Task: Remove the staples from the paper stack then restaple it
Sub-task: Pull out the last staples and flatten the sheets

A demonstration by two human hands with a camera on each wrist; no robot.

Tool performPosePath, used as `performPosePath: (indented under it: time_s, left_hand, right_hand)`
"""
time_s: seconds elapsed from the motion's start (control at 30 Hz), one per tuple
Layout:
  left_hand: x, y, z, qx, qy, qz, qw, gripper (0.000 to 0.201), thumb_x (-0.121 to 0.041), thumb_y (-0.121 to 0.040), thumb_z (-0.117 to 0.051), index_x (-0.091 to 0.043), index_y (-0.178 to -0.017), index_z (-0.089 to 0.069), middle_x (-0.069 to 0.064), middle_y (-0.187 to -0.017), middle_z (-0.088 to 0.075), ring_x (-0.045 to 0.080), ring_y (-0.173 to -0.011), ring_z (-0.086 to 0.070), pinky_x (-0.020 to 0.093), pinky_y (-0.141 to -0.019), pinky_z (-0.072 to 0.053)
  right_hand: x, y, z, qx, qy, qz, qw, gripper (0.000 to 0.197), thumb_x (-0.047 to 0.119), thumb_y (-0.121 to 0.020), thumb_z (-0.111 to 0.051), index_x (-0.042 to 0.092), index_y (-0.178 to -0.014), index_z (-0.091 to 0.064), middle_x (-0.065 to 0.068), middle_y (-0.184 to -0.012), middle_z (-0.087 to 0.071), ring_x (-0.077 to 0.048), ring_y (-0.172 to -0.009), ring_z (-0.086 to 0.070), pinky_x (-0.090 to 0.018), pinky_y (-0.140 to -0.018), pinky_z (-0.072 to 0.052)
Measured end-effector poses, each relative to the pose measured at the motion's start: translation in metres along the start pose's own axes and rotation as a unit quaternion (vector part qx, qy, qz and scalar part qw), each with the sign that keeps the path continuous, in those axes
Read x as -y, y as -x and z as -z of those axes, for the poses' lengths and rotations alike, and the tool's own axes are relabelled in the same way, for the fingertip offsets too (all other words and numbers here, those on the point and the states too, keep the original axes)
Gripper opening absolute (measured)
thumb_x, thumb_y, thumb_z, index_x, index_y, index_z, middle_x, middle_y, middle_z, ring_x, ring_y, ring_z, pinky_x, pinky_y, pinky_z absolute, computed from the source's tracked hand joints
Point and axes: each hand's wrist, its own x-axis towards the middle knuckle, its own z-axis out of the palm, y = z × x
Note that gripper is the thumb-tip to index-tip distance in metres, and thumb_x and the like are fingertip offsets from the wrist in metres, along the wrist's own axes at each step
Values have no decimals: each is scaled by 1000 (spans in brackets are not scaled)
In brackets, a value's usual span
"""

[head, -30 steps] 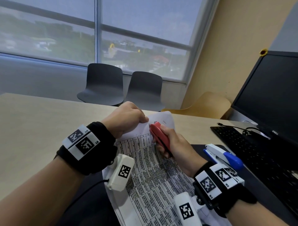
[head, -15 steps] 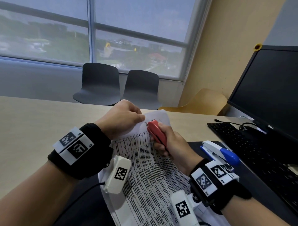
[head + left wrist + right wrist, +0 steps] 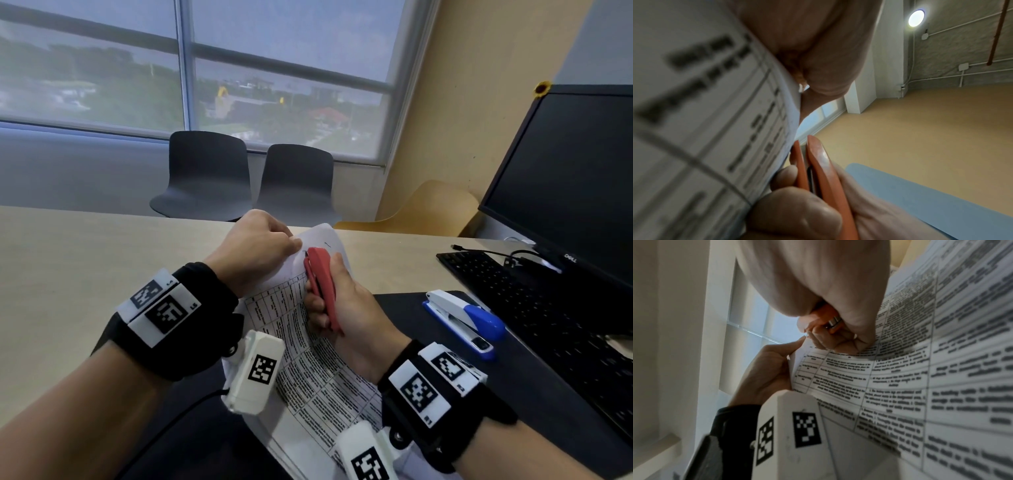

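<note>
A printed paper stack (image 3: 308,359) is raised off the dark desk mat, its top corner tilted up. My left hand (image 3: 260,250) pinches that top left corner; in the right wrist view the left hand (image 3: 768,368) grips the page edge. My right hand (image 3: 342,308) holds a red staple remover (image 3: 320,284), squeezed, with its tip at the corner beside the left thumb. The left wrist view shows the remover (image 3: 818,170) against the paper (image 3: 705,121). No staple can be made out. A white and blue stapler (image 3: 462,322) lies to the right on the mat.
A black keyboard (image 3: 548,325) and a monitor (image 3: 565,178) stand at the right. The dark mat (image 3: 513,394) covers the near desk; the wooden tabletop (image 3: 85,274) spreads left. Two dark chairs (image 3: 205,178) and a tan chair (image 3: 428,209) stand beyond the far edge.
Both hands keep the same hold on the paper corner and the remover. The view has shifted slightly; the remover tip stays at the corner.
</note>
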Motion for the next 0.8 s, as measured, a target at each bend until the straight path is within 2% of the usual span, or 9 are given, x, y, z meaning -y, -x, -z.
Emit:
performPosePath:
  time_s: [0.07,0.2,0.27,0.37,0.6,0.8]
  left_hand:
    - [-1,0,-1,-4,-10,-2,1000,26,-17,-88,-68,5,-74,-72,7,-63,-56,19,-61,-51,27,-62,-41]
    - [-7,5,-4,-17,-51,-20,998,23,-22,-88,-69,-8,-71,-76,5,-67,-66,18,-65,-58,23,-59,-40]
    - [-9,5,-3,-25,-39,-27,999,22,-23,-89,-69,-9,-75,-77,5,-72,-70,17,-68,-60,23,-61,-42]
    - [-11,4,4,-29,-3,-16,999,19,-21,-90,-69,-9,-79,-79,3,-76,-72,12,-68,-61,22,-61,-42]
    - [-11,7,4,-25,16,-7,1000,22,-19,-88,-69,0,-81,-77,7,-75,-69,16,-66,-58,24,-63,-44]
    - [-13,9,3,-28,6,-20,999,20,-20,-89,-68,-5,-81,-79,8,-80,-74,16,-71,-63,21,-61,-44]
  right_hand:
    - [-1,2,-2,-6,2,-1,1000,56,61,-100,-25,16,-82,-54,4,-58,-43,-9,-47,-36,-19,-48,-32]
    - [13,0,3,-53,171,54,982,51,58,-101,-26,23,-82,-57,14,-52,-52,2,-46,-48,-14,-50,-36]
    - [24,-1,4,-55,166,48,983,53,58,-101,-28,18,-85,-59,11,-52,-48,-3,-45,-43,-18,-48,-33]
    - [27,2,5,-49,124,34,990,55,59,-100,-30,16,-82,-60,6,-54,-44,-8,-44,-36,-22,-49,-29]
    - [17,4,7,-28,74,16,997,52,56,-100,-35,14,-81,-60,4,-53,-44,-7,-43,-37,-23,-48,-26]
    - [20,3,11,-26,93,21,995,51,56,-98,-38,12,-85,-61,4,-54,-46,-8,-44,-38,-21,-46,-29]
